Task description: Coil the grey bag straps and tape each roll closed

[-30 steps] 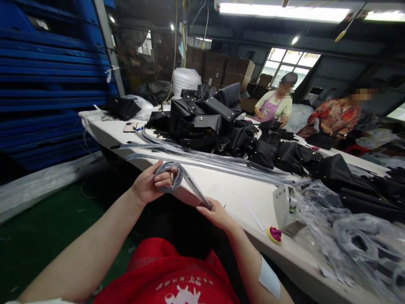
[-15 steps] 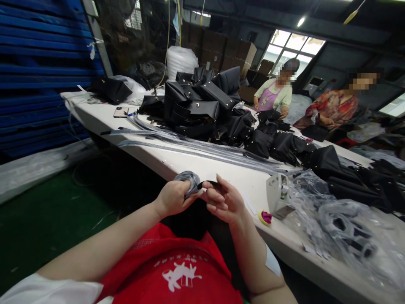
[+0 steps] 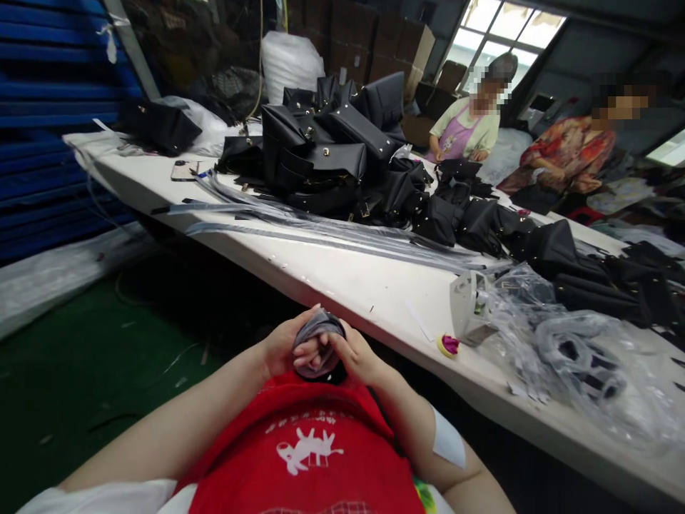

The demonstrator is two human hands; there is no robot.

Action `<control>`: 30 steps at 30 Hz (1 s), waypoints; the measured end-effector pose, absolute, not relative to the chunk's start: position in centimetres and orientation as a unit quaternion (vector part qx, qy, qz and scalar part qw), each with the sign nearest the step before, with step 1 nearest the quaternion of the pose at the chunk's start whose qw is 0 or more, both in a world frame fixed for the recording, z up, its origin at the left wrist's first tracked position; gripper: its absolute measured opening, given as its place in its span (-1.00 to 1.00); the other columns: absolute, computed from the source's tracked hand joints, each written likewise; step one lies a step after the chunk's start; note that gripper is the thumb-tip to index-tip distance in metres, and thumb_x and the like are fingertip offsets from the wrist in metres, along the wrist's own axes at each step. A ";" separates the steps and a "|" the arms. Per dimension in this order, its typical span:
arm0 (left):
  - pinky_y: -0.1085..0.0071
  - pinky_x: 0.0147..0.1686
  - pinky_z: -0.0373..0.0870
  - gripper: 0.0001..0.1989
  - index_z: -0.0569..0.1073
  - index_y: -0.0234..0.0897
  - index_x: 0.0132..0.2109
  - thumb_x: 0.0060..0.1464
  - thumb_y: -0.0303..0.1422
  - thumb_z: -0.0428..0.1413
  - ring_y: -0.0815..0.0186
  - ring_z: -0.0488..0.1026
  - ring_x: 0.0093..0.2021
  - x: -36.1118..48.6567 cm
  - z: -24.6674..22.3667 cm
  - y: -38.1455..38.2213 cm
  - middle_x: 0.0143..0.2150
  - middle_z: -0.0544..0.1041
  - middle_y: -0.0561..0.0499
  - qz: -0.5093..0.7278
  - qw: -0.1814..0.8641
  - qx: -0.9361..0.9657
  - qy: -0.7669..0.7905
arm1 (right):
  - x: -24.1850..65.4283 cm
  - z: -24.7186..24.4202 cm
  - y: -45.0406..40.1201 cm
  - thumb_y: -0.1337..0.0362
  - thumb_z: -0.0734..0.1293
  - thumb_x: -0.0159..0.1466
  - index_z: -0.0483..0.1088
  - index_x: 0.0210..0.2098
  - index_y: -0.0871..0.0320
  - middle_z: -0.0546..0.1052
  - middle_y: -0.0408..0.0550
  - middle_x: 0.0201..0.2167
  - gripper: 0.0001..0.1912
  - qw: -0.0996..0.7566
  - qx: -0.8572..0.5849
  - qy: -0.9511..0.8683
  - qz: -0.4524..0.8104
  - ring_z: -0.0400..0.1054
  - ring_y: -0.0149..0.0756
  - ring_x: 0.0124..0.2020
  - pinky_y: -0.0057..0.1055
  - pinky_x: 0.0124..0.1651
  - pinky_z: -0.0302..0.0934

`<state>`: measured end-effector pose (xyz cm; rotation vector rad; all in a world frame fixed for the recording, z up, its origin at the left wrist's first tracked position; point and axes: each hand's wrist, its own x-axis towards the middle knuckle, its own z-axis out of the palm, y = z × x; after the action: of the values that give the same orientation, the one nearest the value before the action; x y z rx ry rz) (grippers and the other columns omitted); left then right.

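Gripping the coil, the left hand had its fingers curled through the centre; the right hand, fingers partly hidden, was closed on the opposite side. The coil sat before the apron, near the edge of the tabletop. Straps lay there beside black bags.

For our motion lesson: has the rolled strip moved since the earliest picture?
Yes: judged against the table edge, the rolled strip has moved away from it, toward the red apron.
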<state>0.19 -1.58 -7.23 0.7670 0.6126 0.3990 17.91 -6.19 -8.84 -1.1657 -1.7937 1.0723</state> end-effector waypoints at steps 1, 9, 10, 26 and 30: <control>0.42 -0.54 0.36 -0.38 0.42 -0.34 -0.56 0.14 0.10 -0.09 0.44 0.15 -0.79 0.3 -7.6 -1.5 -0.83 0.13 0.16 0.209 0.848 0.374 0.312 | 17.8 -9.5 -6.3 0.04 0.07 0.39 0.31 -0.07 0.18 0.47 0.01 -0.17 -0.62 0.368 -0.472 -0.689 0.409 0.35 -0.23 -0.19 -0.31 -0.08 0.24; 0.48 -0.48 0.35 -0.71 0.52 -0.23 -0.13 0.09 -0.17 0.11 0.34 0.40 -0.49 1.7 -10.2 -3.7 -0.28 0.56 -0.01 0.251 0.636 0.606 0.406 | 19.4 -11.7 -7.3 -0.03 0.18 0.33 0.39 -0.22 0.19 0.47 -0.09 -0.44 -0.60 0.190 -0.529 -0.712 0.422 0.32 -0.34 -0.47 -0.46 -0.39 0.17; 0.48 -0.52 0.33 -0.72 0.53 -0.24 -0.15 0.09 -0.17 0.09 0.34 0.38 -0.53 1.7 -10.7 -4.2 -0.31 0.55 -0.01 0.234 0.634 0.611 0.413 | 19.8 -11.9 -7.5 -0.04 0.20 0.31 0.40 -0.22 0.19 0.47 -0.10 -0.46 -0.60 0.170 -0.513 -0.718 0.440 0.33 -0.35 -0.47 -0.47 -0.40 0.17; 0.45 -0.55 0.26 -0.61 0.39 -0.25 -0.33 0.01 0.03 0.05 0.36 0.31 -0.58 0.2 -11.9 -4.7 -0.48 0.40 0.11 0.160 0.671 0.582 0.432 | 34.9 -13.1 -4.9 0.29 0.34 0.18 0.50 -0.24 0.30 0.47 0.22 -0.19 -0.78 0.135 -0.878 -0.448 0.095 0.35 -0.07 -0.10 -0.27 0.03 0.14; 0.47 -0.64 0.18 -0.50 0.45 -0.30 -0.15 0.01 0.05 0.01 0.40 0.27 -0.65 0.2 -11.8 -5.1 -0.42 0.48 0.03 0.114 0.686 0.572 0.435 | 34.9 -13.3 -4.5 0.31 0.35 0.14 0.50 -0.28 0.30 0.48 0.24 -0.18 -0.81 0.140 -0.880 -0.443 0.103 0.36 -0.07 -0.10 -0.28 0.01 0.14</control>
<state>0.23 -5.11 -11.82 1.2806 0.9734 0.2548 34.92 -4.49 -13.27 -2.5416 -1.2795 0.2979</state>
